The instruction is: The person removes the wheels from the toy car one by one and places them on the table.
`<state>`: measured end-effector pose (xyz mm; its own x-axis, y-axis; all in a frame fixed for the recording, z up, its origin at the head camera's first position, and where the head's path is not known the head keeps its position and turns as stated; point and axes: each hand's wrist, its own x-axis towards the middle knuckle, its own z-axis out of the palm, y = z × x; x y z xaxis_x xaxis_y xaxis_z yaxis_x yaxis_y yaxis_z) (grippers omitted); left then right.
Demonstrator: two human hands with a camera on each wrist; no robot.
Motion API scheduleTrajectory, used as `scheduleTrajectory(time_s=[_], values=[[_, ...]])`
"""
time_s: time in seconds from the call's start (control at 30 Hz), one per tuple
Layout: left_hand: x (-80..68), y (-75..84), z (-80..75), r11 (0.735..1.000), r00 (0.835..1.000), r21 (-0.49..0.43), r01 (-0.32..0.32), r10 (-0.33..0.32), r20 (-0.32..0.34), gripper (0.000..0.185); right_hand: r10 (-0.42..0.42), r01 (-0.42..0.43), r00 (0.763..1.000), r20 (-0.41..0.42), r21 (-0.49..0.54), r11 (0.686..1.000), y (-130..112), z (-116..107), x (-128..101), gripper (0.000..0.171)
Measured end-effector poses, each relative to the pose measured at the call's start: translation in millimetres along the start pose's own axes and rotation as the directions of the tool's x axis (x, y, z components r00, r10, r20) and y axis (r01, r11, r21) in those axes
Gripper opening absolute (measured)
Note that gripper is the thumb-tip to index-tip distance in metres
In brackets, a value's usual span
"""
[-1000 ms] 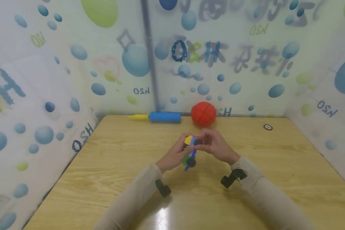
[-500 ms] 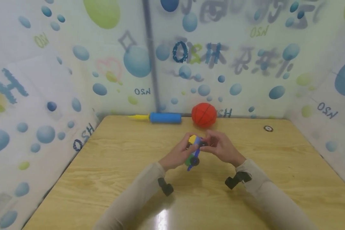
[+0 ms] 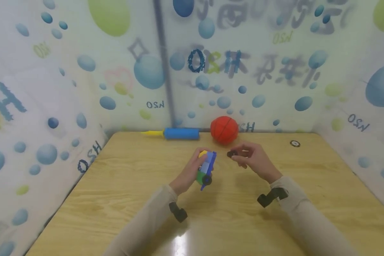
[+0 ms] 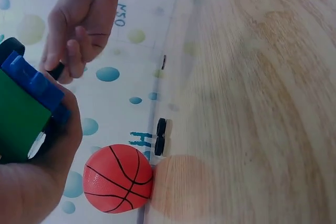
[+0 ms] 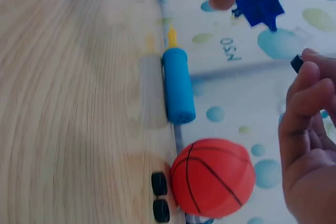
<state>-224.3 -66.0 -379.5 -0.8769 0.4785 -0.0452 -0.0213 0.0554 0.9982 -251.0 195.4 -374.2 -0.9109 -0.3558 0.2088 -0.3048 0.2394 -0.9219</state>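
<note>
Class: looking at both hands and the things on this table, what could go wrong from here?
1. The small black wheel, only pinched at the right hand's fingertips, might slip and roll away.
2. The left hand holds the block toy above the table; a loose grip could drop it.

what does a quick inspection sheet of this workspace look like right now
surface: wooden table, with glare at the near edge.
job's things: toy block car held above the table in the left hand; small black wheel pinched by the right hand, apart from the car.
clutter: orange ball and blue pump at the back wall; two black wheels beside the ball; a small round thing far right, too small to tell.
grippers: both hands hold parts.
cables: nothing seen.
surroundings: bubble-print walls on three sides.
</note>
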Motion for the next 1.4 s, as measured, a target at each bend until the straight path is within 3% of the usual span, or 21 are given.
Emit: scheduleTrajectory(time_s=[0.07,0.17,0.3,0.77,1.07,1.4], values=[[0.0,-0.2,-1.3,0.999,1.0,-0.04,-0.01,0.011,0.02,0.042,0.015,-0.015,1.0,0.001,0.009,1.0,5.5,-3.5,1.4,0.031],[-0.6,-0.2,-4.4,0.994,0.993,-0.109,-0.033,0.045,0.108,0.048,0.044,-0.044,0.999,0.001,0.002,0.999,13.6,-9.3,2.2,0.032],[-3.3,0.3,-8.4,0.99,0.983,-0.133,-0.056,0.078,0.167,0.052,0.1,-0.1,0.995,-0.004,-0.029,0.995,22.3,-16.9,3.3,0.032],[-7.8,0.3,-10.7,0.999,0.993,-0.026,-0.019,0.022,0.118,0.051,0.227,-0.23,0.973,-0.039,-0.233,0.945,48.0,-41.4,15.1,0.037],[-7.1,-5.4,-10.6,1.0,0.992,-0.001,-0.018,0.018,0.124,0.046,0.291,-0.301,0.954,-0.076,-0.273,0.914,64.1,-52.8,25.0,0.032],[-7.4,-7.1,-10.6,0.999,0.99,0.038,-0.016,0.01,0.138,0.044,0.315,-0.325,0.945,-0.084,-0.331,0.886,67.6,-49.9,33.3,0.032]])
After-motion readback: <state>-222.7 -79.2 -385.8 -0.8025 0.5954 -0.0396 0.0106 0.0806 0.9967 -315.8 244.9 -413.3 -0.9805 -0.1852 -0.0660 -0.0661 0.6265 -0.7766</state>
